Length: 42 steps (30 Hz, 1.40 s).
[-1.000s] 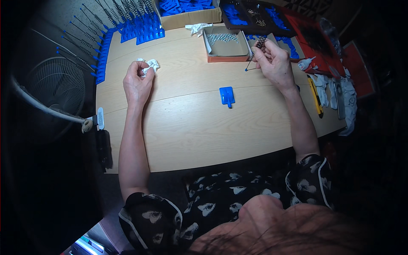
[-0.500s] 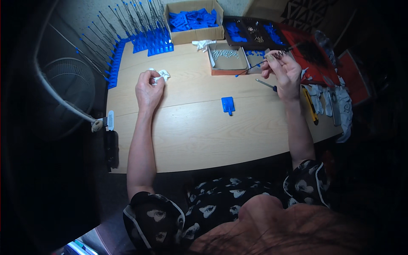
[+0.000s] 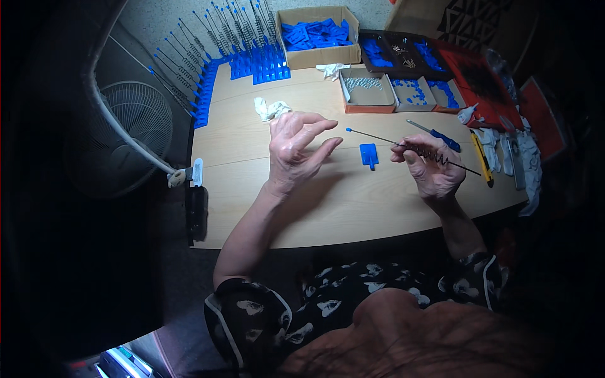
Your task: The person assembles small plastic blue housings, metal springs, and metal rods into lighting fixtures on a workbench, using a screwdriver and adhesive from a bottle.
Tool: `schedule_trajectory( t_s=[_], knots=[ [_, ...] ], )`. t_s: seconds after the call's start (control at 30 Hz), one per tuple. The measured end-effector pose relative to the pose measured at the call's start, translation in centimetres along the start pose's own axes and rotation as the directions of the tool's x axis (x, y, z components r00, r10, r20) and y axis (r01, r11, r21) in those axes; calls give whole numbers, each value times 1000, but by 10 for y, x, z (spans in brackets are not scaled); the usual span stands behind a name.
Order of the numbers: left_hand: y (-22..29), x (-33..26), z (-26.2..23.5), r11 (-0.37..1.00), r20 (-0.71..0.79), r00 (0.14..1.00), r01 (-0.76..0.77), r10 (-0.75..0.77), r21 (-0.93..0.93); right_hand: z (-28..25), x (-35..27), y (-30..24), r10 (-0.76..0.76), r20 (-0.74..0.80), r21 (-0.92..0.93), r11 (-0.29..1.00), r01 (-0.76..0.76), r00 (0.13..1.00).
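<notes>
- Left hand (image 3: 295,150): thumb and fingers parted
- Right hand (image 3: 436,176): gripping blue-tipped rod (image 3: 378,138), coil spring (image 3: 435,156) around it
- Blue tabbed plate (image 3: 368,154): on table (image 3: 353,214), between hands

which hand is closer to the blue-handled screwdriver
Right. The right hand, holding a rod with a dark spring, is just on the person's side of the screwdriver; the left hand, open, is well off to the screwdriver's left.
</notes>
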<state>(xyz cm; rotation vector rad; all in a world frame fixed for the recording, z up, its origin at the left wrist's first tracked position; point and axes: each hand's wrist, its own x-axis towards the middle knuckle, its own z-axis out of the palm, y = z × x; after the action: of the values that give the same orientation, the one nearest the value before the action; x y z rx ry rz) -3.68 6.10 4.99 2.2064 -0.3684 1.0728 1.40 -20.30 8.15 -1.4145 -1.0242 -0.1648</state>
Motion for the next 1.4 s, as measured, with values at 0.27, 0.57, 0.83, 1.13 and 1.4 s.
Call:
schedule_trajectory(
  t_s=[0.27, 0.57, 0.83, 1.13, 1.4],
  knots=[
    [-1, -4, 3, 988, 0, 990, -138, 138, 71, 9, -6, -1, 6, 16, -59, 998, -5, 1000],
    [3, -2, 3, 981, 29, 986, -166, 164, 99, 9, -5, -2, 21, 43, -58, 998, -18, 999],
    [-4, -5, 10, 985, 46, 988, -152, 148, 84, 8, -7, 1, 57, 18, -63, 996, -56, 998],
    [-27, -12, 16, 998, 154, 988, 3, -12, 63, -49, 23, 57, -182, 190, -604, 753, 261, 965],
    [-38, -22, 22, 982, 245, 951, 181, -188, 48, -76, 19, 115, -183, 367, -733, 547, 405, 912]
  ],
)
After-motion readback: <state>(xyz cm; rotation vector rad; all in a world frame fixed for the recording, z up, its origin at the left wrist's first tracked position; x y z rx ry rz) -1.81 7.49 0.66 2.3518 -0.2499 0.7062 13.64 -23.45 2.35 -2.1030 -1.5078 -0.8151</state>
